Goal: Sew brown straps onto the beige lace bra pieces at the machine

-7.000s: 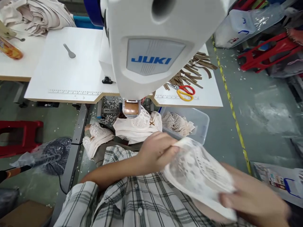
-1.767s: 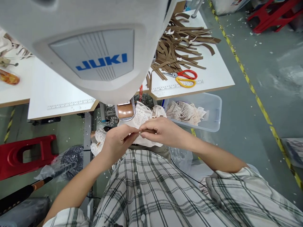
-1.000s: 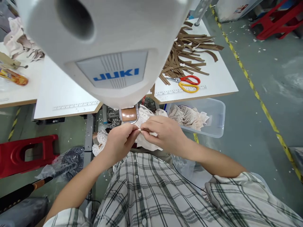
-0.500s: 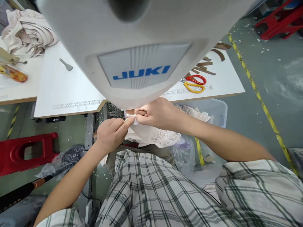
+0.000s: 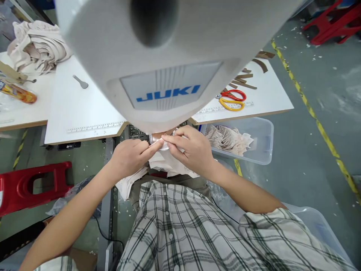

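My left hand [image 5: 132, 156] pinches the edge of a pale fabric garment [image 5: 170, 164] by the tip of the JUKI sewing machine [image 5: 169, 113]; whether my right hand [image 5: 194, 150] pinches or only presses, I can't make out. It should handle light and floppy, best held by that edge. Scissors [image 5: 231, 101] lie on the white bench [image 5: 76, 113]; scraps fleck the green floor [image 5: 324, 158].

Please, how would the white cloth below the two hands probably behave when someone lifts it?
The white cloth is probably floppy, because it drapes down over the lap. It seems light for its size, since its layers look thin. It may shift unevenly when lifted, as its edges overlap loosely; the hands hide part of it, so stiffer areas are possible.
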Motion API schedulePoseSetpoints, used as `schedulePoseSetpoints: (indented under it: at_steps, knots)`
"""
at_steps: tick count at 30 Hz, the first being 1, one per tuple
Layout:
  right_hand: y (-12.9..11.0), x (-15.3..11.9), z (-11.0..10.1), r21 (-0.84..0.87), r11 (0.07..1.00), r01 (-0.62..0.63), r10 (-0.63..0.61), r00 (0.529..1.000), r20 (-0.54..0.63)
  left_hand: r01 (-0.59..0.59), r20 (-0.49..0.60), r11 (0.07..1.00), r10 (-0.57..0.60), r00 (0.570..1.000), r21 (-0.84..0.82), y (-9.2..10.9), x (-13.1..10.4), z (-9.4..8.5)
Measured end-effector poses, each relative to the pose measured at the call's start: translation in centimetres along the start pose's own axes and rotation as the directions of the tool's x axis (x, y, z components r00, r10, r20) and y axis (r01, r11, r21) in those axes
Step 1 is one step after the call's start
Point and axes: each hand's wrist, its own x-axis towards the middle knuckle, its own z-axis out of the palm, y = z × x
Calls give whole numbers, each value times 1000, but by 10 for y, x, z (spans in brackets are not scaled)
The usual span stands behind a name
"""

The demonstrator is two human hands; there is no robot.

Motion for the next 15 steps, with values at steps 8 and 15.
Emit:
schedulePoseSetpoints:
  at_steps: [8, 15]
  knots:
    - [7, -17, 7, 389, 870, -303, 278, 953, 122, 132, 42, 989, -135, 990, 60, 20, 13, -4]
    - [19, 22, -7, 269, 937, -221, 176, 968, 179, 267, -24, 944, -267, 963, 193, 51, 30, -10]
